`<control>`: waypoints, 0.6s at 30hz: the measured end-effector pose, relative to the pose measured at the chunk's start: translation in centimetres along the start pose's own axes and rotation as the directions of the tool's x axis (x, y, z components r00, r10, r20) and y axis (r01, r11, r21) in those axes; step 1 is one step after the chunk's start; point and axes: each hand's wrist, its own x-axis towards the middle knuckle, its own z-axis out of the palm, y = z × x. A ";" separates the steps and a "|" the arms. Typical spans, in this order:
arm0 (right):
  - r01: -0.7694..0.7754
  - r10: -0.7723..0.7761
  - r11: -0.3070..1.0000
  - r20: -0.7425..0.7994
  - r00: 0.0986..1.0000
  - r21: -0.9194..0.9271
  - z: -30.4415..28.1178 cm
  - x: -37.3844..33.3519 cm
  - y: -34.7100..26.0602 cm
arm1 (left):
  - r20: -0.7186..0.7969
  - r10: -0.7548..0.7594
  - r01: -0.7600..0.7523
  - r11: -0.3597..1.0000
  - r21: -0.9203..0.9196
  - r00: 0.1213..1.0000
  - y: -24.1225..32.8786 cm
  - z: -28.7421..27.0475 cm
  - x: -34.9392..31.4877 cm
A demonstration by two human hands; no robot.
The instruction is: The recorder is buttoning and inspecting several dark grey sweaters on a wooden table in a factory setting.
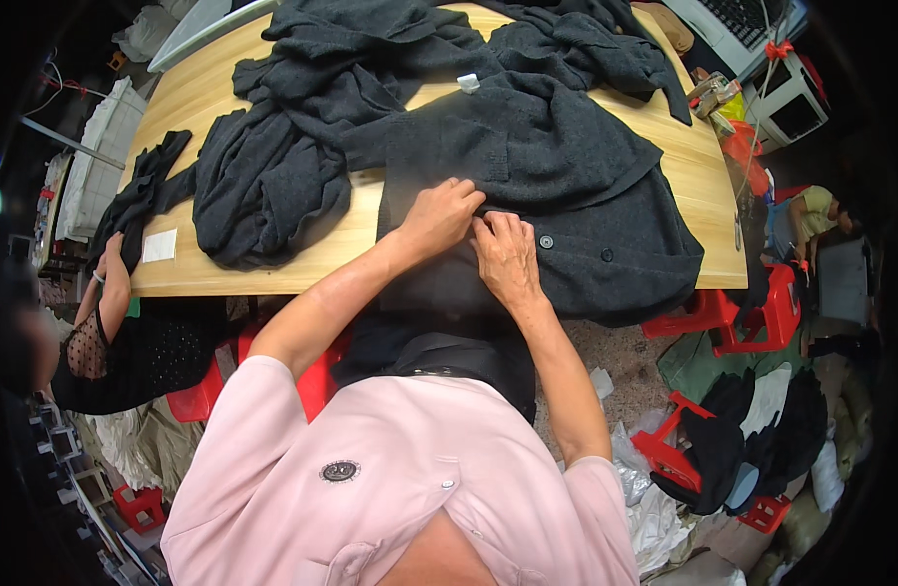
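A dark grey knitted cardigan [586,186] lies on the wooden table in front of me and hangs over its near edge. Dark buttons [546,242] run along its front edge. My left hand [443,215] has its fingers closed, pinching the cloth at the front edge. Close beside it, to the right, my right hand [509,256] is also closed on that edge, its fingertips bent into the knit. Whatever small detail lies between the fingertips is hidden by them. A white tag [469,84] shows near the cardigan's far side.
More dark knitted garments [268,181] lie heaped left and far on the table [244,283]. A white paper slip [160,246] lies at the left. At the left edge, a co-worker's hand [112,256] touches dark cloth. Red stools [776,308] and bundled cloth stand at the right.
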 end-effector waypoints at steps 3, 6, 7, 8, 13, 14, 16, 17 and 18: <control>0.015 -0.015 0.999 -0.013 1.000 0.040 -0.7 -0.3 0.0 | -0.135 -0.185 0.150 0.960 -0.238 0.973 0.4 1.4 -0.8; 0.009 -0.007 0.999 -0.043 0.999 0.040 -0.1 -0.2 0.8 | -0.092 -0.300 0.228 0.861 -0.455 0.950 0.0 1.9 -0.9; 0.020 -0.020 1.000 -0.023 1.000 0.018 0.2 -0.2 1.0 | -0.013 -0.304 0.253 0.816 -0.519 0.953 -0.2 1.8 -1.0; 0.032 -0.032 0.999 -0.002 0.999 -0.004 0.4 -0.3 1.3 | -0.012 -0.294 0.245 0.817 -0.523 0.956 -0.4 1.6 -1.0; 0.109 -0.078 0.987 -0.233 0.969 0.122 0.0 -0.1 0.7 | 0.137 -0.294 0.317 0.749 -0.582 0.946 -1.6 1.2 -1.5; 0.116 -0.085 0.985 -0.234 0.969 0.125 -0.1 -0.1 0.6 | 0.123 -0.263 0.286 0.781 -0.555 0.957 -1.8 1.5 -1.5; 0.142 -0.120 0.988 -0.255 0.959 0.068 -0.4 -0.2 0.7 | 0.089 -0.202 0.220 0.856 -0.468 0.975 -0.9 1.1 -1.4; 0.155 -0.133 0.986 -0.278 0.951 0.060 -0.4 0.0 0.8 | 0.141 -0.173 0.219 0.863 -0.456 0.975 -1.1 0.7 -1.2; 0.161 -0.138 0.985 -0.273 0.952 0.063 -0.4 0.1 0.8 | 0.138 -0.180 0.224 0.861 -0.457 0.974 -1.3 0.5 -1.2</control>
